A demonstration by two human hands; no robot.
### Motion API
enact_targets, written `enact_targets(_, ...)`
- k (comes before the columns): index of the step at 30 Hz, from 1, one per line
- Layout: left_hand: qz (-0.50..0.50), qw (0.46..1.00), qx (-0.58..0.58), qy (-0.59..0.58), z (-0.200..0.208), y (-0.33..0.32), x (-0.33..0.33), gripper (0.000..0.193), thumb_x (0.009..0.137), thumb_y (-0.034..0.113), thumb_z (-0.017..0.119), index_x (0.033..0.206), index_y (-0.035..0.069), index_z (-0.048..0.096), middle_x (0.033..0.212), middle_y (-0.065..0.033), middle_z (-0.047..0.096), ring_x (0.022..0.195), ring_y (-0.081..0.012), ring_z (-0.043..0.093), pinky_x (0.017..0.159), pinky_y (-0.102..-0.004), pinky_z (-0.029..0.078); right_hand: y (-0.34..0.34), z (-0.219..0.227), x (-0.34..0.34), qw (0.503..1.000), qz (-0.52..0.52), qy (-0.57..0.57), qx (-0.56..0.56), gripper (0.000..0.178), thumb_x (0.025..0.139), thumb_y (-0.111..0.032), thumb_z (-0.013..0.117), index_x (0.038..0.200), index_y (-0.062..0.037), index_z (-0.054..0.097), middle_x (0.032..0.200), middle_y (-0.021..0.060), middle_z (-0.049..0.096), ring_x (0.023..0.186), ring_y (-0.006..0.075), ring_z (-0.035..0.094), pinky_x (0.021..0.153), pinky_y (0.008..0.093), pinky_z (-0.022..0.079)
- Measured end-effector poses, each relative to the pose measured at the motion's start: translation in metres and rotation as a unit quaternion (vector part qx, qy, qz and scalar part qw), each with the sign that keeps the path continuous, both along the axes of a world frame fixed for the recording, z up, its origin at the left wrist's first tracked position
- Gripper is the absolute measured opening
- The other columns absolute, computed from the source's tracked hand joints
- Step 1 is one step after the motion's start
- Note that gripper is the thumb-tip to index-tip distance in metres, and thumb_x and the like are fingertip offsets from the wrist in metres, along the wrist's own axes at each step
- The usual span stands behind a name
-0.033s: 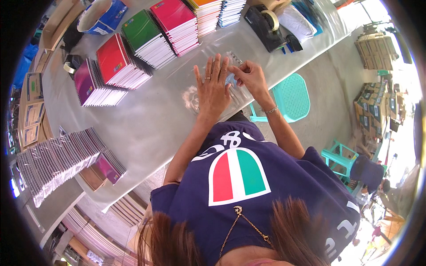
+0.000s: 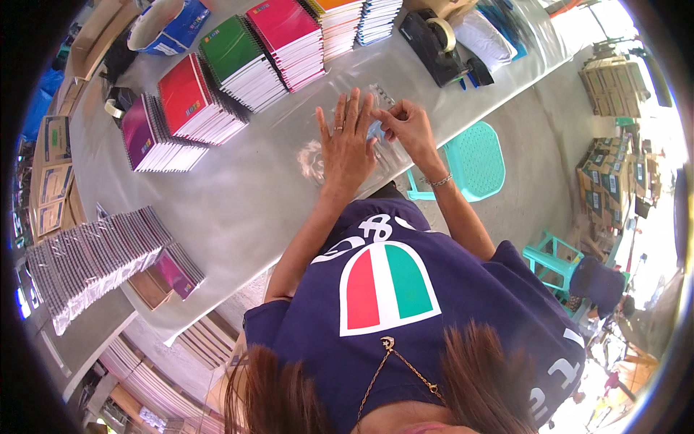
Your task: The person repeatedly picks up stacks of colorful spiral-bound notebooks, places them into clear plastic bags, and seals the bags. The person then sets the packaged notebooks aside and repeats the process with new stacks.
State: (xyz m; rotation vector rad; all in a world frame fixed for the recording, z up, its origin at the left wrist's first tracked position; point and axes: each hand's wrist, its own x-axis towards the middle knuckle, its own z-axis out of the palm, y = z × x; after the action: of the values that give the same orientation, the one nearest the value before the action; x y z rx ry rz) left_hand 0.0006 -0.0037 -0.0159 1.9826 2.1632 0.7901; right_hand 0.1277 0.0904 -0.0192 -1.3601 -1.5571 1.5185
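The left hand (image 2: 345, 148) lies flat with its fingers spread, pressing down on a clear plastic-wrapped bundle (image 2: 365, 141) that rests on the grey surface (image 2: 238, 195) near its front edge. Just beside it, the right hand (image 2: 408, 126) has its grip narrow, thumb and fingertips pinched on the wrap at the bundle's upper right, where a bit of pale blue shows through the film; what exactly sits between those fingertips cannot be told. Beyond the hands runs a row of spiral notebook stacks, the purple stack (image 2: 148, 137), red stack (image 2: 191, 101), green stack (image 2: 242, 61) and pink stack (image 2: 289, 36) side by side. A black tape dispenser (image 2: 441, 47) stands to the right of that row, well apart from the hands. A turquoise plastic stool (image 2: 473, 163) sits on the floor below the right wrist.
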Motion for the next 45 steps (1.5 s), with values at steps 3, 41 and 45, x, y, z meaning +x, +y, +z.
enact_targets(3,0.002,1.000,-0.006,0.007,-0.005,0.001,0.000,0.085,0.079,0.019,0.069,0.152,0.019,0.026,0.157,-0.0084,0.025,0.144,-0.0286,0.024,0.117,-0.0588,0.008,0.000,-0.013,0.001,0.999,0.004,0.020,0.027,0.039,0.081,-0.031,0.080,0.070,-0.0032,0.055,0.061,0.0030,0.061,0.053,0.0078,0.057,0.048,0.0231,0.046)
enact_targets(41,0.434,0.890,-0.016,0.138,0.059,-0.270,-0.099,0.052,0.066,0.002,0.069,0.116,0.015,0.059,0.117,-0.0074,0.059,0.113,-0.0286,0.055,0.094,-0.0416,0.046,0.045,-0.110,0.071,0.840,0.133,-0.254,0.461,0.016,0.091,-0.026,0.059,0.102,-0.0164,0.064,0.109,0.0069,0.060,0.104,0.0290,0.053,0.091,0.0445,0.037)
enact_targets(45,0.543,0.828,0.031,0.136,0.062,-0.330,-0.114,0.053,0.067,-0.001,0.069,0.117,0.014,0.058,0.121,-0.0090,0.057,0.119,-0.0313,0.051,0.101,-0.0420,0.044,0.048,-0.113,0.071,0.836,0.135,-0.258,0.464,0.019,0.092,-0.029,0.057,0.103,-0.0157,0.064,0.108,0.0070,0.060,0.104,0.0289,0.053,0.091,0.0442,0.037)
